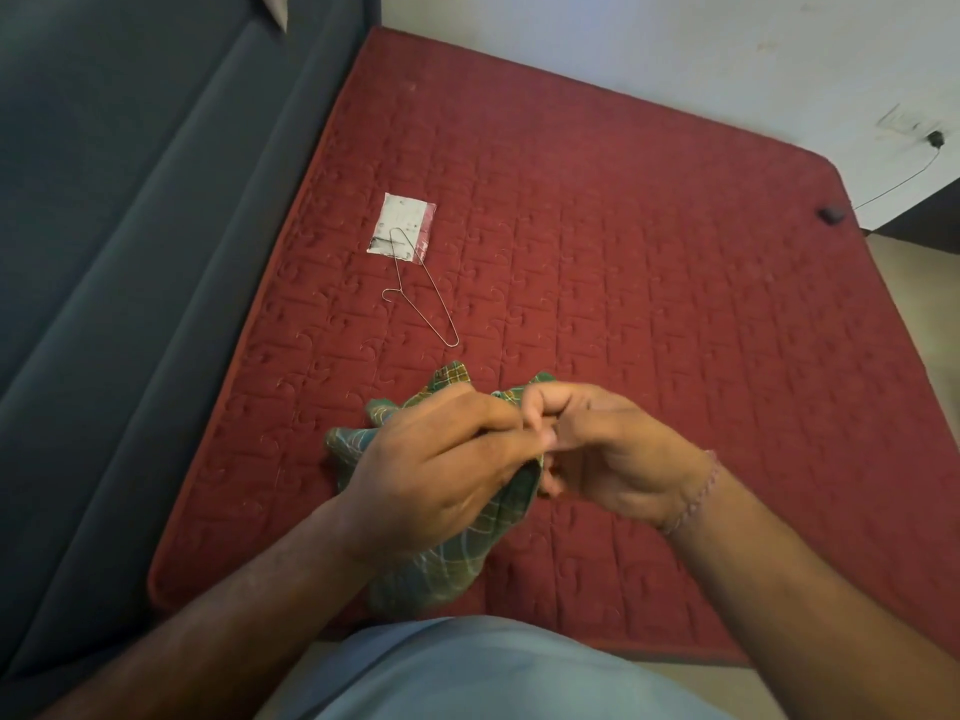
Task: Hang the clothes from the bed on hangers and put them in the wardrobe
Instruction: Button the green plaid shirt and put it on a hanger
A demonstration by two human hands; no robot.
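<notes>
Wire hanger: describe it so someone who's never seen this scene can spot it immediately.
Start at the red quilted mattress that fills most of the view. On its left part, beyond the two hands bunching a green plaid garment, lies a thin bare-metal wire hanger, flat, with one end overlapping a small white packet. It is the only metal outline there: just wire, with nothing hung on it.

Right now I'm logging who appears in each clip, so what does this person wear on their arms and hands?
Both forearms are bare, with no sleeves in view. The right wrist carries a thin beaded bracelet of pinkish beads. The left hand and right hand show no gloves, rings or watch. A light blue garment covers the torso.
</notes>
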